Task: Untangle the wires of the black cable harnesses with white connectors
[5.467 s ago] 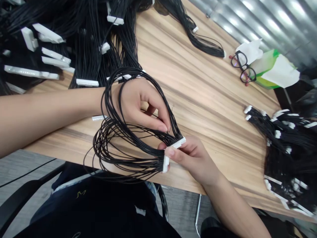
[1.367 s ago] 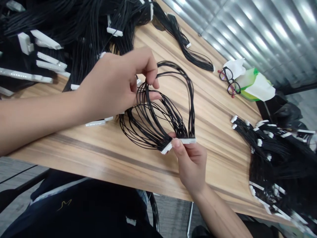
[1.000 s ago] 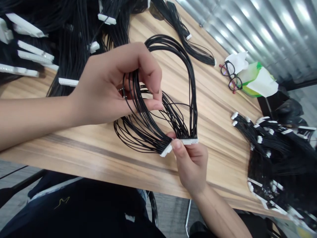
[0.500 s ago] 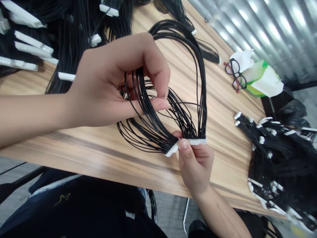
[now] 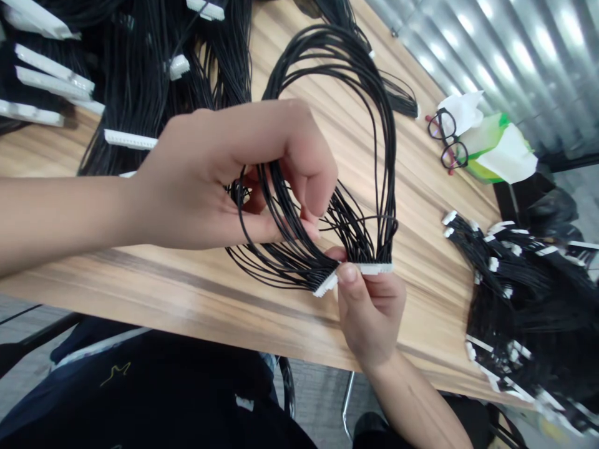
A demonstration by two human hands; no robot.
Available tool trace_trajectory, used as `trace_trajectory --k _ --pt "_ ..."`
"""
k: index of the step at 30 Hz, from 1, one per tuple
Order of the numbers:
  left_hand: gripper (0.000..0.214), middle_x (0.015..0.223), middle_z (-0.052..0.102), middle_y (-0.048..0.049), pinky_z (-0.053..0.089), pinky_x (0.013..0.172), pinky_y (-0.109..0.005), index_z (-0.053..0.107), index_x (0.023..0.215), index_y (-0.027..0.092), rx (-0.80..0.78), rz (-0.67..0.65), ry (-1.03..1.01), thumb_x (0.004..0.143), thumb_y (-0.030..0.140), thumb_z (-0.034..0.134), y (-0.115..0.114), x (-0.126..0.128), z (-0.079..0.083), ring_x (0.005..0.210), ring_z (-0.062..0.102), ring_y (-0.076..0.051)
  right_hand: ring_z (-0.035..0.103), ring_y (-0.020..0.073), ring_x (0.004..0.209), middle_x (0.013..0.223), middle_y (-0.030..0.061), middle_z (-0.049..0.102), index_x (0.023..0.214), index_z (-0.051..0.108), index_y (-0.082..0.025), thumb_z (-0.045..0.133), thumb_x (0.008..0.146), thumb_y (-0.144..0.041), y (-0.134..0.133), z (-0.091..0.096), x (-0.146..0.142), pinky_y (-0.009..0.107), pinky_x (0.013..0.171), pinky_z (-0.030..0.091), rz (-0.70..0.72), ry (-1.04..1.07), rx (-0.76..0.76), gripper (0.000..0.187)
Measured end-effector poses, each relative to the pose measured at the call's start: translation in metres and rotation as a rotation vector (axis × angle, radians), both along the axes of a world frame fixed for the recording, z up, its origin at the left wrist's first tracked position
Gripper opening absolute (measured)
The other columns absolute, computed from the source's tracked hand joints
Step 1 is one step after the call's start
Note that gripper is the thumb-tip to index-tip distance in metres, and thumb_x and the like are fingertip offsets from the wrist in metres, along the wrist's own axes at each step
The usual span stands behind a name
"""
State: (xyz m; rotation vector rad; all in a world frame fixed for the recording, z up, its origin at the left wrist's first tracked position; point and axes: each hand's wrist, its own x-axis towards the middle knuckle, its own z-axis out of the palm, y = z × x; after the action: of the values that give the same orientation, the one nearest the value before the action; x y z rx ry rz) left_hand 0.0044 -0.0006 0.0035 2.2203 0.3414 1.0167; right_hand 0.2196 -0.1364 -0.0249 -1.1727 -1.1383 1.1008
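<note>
A wiring harness [image 5: 386, 156] of many thin black wires arches in a loop above the wooden table. Its two white connectors, a tilted left connector [image 5: 326, 284] and a level right connector [image 5: 375, 269], come close together at the bottom. My right hand [image 5: 372, 312] pinches them where they meet, thumb in front and fingers behind. My left hand [image 5: 253, 174] is curled around part of the wires on the loop's left side, its thumb and forefinger tips close together. One stray wire crosses the loop towards its right side. The left hand's inner fingers are partly hidden.
Bundles of black wires [image 5: 140, 81] with white connectors lie at the upper left of the table [image 5: 187, 299]. Another heap of harnesses [image 5: 528, 299] lies at the right. Eyeglasses [image 5: 448, 140] and a green-and-white tissue pack [image 5: 498, 153] are near the far edge.
My left hand has moved down and slightly right along the wires. The loop's upper left part now shows above it. My right hand and the connectors are almost unmoved.
</note>
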Motion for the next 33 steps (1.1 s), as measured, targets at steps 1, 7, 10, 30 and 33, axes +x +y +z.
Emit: trace_trajectory --k 1,7,10,30,33 --pt "0.019 0.096 0.073 0.0057 0.053 0.058 -0.006 0.062 0.094 0.013 0.005 0.008 -0.016 0.102 0.03 0.061 0.0 0.0 -0.002 0.076 0.079 -0.005 0.082 0.0136 0.078 0.093 -0.0041 0.088 0.103 0.087 -0.039 0.079 0.098 -0.028 0.0 0.0 0.0 0.025 0.075 0.069 0.003 0.002 -0.005 0.015" --pt "0.009 0.106 0.074 0.0108 0.06 0.059 -0.01 0.066 0.1 0.021 -0.061 -0.031 0.104 0.101 0.029 0.063 0.002 -0.008 -0.002 0.081 0.082 -0.008 0.084 0.0188 0.08 0.092 -0.0005 0.088 0.099 0.087 -0.035 0.079 0.097 -0.033 -0.002 0.001 0.0 0.032 0.076 0.071 -0.014 -0.052 -0.005 0.009" --pt "0.009 0.108 0.072 0.0119 0.059 0.063 -0.013 0.067 0.103 0.018 -0.079 -0.006 0.097 0.099 0.024 0.061 -0.005 -0.007 0.001 0.083 0.082 -0.008 0.084 0.0189 0.081 0.092 0.0 0.088 0.097 0.087 -0.035 0.079 0.097 -0.034 -0.002 0.001 -0.001 0.032 0.076 0.071 -0.03 -0.065 0.003 0.008" --pt "0.033 0.138 0.073 0.008 0.067 0.098 -0.03 0.068 0.137 0.024 -0.216 -0.159 -0.025 0.107 0.022 0.057 -0.008 0.003 -0.002 0.113 0.079 -0.017 0.079 0.0157 0.061 0.076 -0.0022 0.085 0.079 0.086 -0.029 0.078 0.095 -0.03 0.014 0.019 -0.013 0.026 0.056 0.068 0.189 -0.127 -0.116 0.018" --pt "0.035 0.129 0.077 0.0055 0.068 0.092 -0.026 0.064 0.141 0.021 -0.268 -0.226 -0.038 0.106 0.024 0.06 -0.003 0.004 -0.004 0.107 0.081 -0.016 0.079 0.0158 0.062 0.074 -0.0021 0.085 0.077 0.085 -0.028 0.076 0.097 -0.028 0.014 0.019 -0.012 0.026 0.057 0.068 0.216 -0.153 -0.13 0.022"
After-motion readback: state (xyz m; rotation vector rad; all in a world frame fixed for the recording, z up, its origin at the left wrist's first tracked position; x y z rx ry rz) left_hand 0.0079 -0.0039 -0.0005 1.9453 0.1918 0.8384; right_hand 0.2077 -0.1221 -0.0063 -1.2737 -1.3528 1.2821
